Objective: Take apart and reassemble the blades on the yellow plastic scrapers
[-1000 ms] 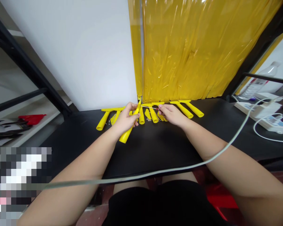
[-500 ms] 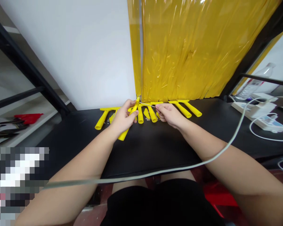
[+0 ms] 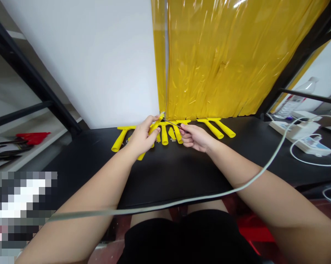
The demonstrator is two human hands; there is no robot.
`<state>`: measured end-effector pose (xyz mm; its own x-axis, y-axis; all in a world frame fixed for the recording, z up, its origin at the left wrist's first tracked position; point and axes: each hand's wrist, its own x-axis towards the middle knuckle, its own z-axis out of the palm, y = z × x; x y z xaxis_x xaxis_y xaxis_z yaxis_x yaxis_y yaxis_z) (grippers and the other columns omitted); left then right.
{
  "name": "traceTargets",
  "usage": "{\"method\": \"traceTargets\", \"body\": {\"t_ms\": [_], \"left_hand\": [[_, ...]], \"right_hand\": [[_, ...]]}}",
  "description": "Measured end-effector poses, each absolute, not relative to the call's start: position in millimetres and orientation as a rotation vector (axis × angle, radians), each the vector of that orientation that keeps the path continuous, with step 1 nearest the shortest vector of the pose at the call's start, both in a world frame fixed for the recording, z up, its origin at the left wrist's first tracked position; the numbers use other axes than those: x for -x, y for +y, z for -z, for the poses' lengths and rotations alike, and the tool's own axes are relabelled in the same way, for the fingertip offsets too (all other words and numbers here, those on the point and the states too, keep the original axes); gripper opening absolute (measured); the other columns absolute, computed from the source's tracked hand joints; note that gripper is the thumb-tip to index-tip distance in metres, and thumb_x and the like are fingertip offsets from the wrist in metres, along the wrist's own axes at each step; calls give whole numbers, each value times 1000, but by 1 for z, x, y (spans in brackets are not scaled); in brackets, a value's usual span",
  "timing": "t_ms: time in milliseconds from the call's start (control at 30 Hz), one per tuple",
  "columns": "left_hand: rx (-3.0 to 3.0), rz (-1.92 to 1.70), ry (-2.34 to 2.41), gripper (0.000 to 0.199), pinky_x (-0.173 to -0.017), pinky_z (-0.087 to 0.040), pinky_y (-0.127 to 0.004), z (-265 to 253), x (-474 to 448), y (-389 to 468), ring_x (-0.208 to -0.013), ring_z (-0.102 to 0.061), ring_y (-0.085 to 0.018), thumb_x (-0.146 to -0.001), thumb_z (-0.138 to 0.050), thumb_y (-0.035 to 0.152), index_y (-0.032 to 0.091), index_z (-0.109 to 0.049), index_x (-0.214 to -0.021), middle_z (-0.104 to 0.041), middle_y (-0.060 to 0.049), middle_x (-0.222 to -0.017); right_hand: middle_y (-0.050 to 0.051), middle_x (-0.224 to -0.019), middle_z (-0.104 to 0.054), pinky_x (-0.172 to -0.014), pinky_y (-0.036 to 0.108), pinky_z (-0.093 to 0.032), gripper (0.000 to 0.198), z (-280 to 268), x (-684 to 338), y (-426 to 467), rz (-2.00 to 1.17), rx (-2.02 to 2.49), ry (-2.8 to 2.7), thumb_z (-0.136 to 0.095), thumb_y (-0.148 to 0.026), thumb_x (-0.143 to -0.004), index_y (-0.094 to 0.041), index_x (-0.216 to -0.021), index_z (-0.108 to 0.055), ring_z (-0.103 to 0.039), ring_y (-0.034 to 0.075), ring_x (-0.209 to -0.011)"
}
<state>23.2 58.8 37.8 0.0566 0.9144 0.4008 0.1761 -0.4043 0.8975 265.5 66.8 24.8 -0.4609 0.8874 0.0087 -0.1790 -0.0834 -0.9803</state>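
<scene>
Yellow T-shaped handle [image 3: 154, 129] sits clenched in the left hand [image 3: 141, 138], raised just over the black tabletop [image 3: 165, 172] near its far edge. Right hand [image 3: 194, 137] pinches a thin metal rod [image 3: 171, 123] whose tip meets the handle's top. More yellow handles [image 3: 214, 127] line the back edge below yellow plastic sheeting [image 3: 228, 58] and a white wall [image 3: 94, 62].

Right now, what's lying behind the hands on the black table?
Behind the left hand and right hand, yellow T-shaped pieces lie in a row along the black table. The hands cover some of them.
</scene>
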Motion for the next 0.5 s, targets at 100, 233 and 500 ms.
{"method": "traceTargets", "body": {"t_ms": [100, 233, 500], "left_hand": [[-1765, -1341, 1195, 41, -56, -53, -24, -29, -25, 65, -74, -72, -19, -79, -75, 14, 26, -65, -117, -74, -8, -117], [-1740, -1386, 1263, 38, -47, -48, -21, -26, -23, 75, -62, -68, -12, -81, -72, 17, 25, -57, -114, -64, -11, -138], [-1278, -1497, 1173, 39, -54, -56, -24, -33, -26, 81, -66, -68, -12, -83, -69, 14, 23, -44, -112, -66, -5, -107]], "right_hand": [[-6, -61, -37, -47, 23, -26, 42, -20, -264, 70, -1426, 970, -1609, -64, -59, -93, -21, -78, -56, -30, 10, -51], [3, -78, -64, -68, 28, -42, 35, -21, -270, 68, -910, 1028, -2073, -62, -48, -95, -18, -78, -70, -55, 16, -73], [-4, -63, -56, -56, 27, -30, 22, -22, -276, 56, -791, 1098, -2608, -78, -43, -83, -22, -80, -75, -47, 12, -57]]}}
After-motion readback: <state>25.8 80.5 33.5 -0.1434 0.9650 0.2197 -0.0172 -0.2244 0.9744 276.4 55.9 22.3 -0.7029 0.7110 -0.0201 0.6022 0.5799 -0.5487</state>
